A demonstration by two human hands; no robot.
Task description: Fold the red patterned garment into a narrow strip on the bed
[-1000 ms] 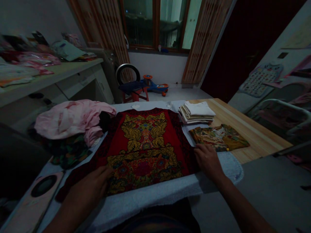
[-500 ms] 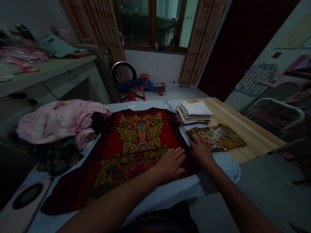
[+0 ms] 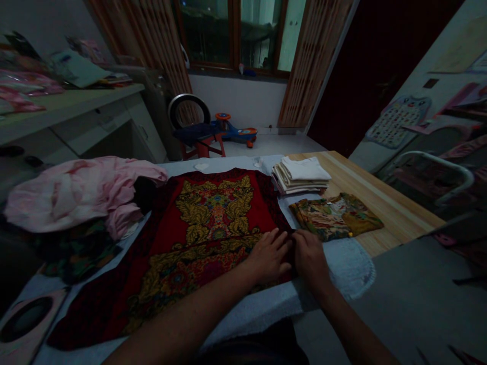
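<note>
A dark red sweater (image 3: 163,233) with gold leaf and flower patterns lies spread on a light blue cloth (image 3: 352,261), one dark sleeve reaching toward the lower left. My left hand (image 3: 268,256) rests flat on its right side, fingers outstretched. Just right of it, my right hand (image 3: 310,258) has its fingers curled onto the sweater's dark right edge; the fingertips are partly hidden. Beyond that hand lies a folded camouflage-like brown and green garment (image 3: 338,215). Behind this stands a stack of folded white and cream clothes (image 3: 302,175).
A heap of pink clothing (image 3: 83,187) sits at the left of the table, over a dark camouflage garment (image 3: 81,251). A pink case with a dark oval (image 3: 26,319) lies at lower left. Bare wood tabletop (image 3: 395,215) shows at right. A stool (image 3: 201,139) stands beyond.
My right hand has moved from the folded camouflage-like garment back toward me, onto the sweater's right edge, and its fingers have curled. My left hand stays flat on the sweater.
</note>
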